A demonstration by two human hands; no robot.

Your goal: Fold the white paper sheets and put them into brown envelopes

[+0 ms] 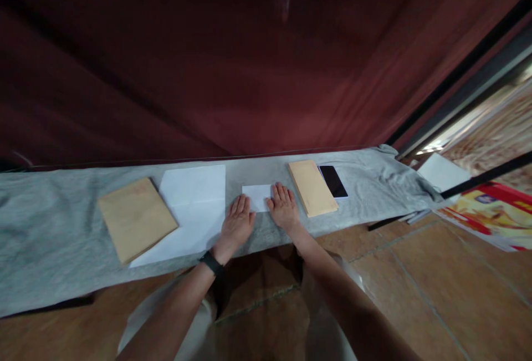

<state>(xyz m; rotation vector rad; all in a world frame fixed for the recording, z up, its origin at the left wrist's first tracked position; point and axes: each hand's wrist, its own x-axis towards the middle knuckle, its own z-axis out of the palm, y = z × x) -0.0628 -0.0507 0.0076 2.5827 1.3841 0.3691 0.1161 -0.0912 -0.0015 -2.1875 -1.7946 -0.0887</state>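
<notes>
A small white piece of paper (256,194) lies flat on the grey cloth in front of me. My left hand (239,221) rests palm down at its left edge, fingers stretched out. At the paper's right end my right hand (283,207) also lies flat, its fingertips over the edge. Neither hand grips anything. To the left, larger white sheets (197,200) lie partly under a stack of brown envelopes (137,218). Just right of my right hand is a second stack of tan envelopes (312,186).
A phone (332,181) lies beside the tan envelopes. The grey cloth (58,228) covers a long narrow bench against a dark red wall (249,72). A red and yellow box (490,211) stands to the right, near a white flat object (444,172), above the tiled floor (403,272).
</notes>
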